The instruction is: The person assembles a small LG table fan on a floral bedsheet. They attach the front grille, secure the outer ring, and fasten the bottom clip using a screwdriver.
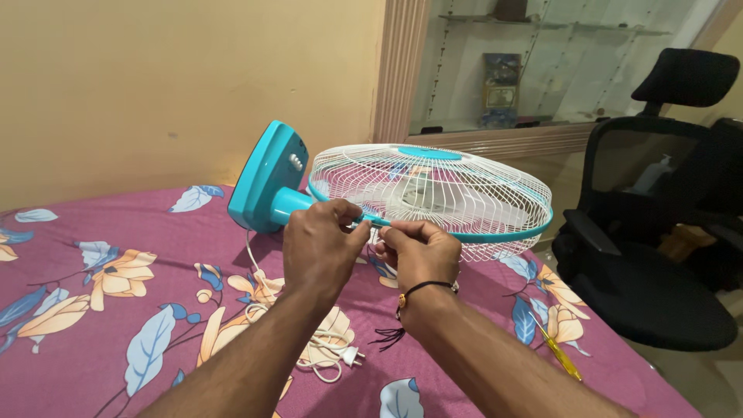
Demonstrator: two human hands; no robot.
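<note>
The table fan (402, 190) lies tipped over on the bed (93, 310), its white wire cage facing up and its teal base (267, 178) standing on edge to the left, so the long axis runs left to right across the view. The teal rim band (495, 234) that rings the cage passes right along the near edge, and both hands meet on it. The left hand (319, 244) pinches the rim near the neck, fingers closed narrowly on it; the right hand (418, 251) (a black thread band at its wrist) curls shut on the same rim just beside it, thumbs nearly touching. What sits between the fingertips is too small to tell. The fan lies directly ahead of both grips, away from the body. Nearer the person, a white cord with plug (329, 352) coils on the sheet, and a yellow screwdriver (559, 352) rests well apart to the right, by a black office chair (658, 232)
</note>
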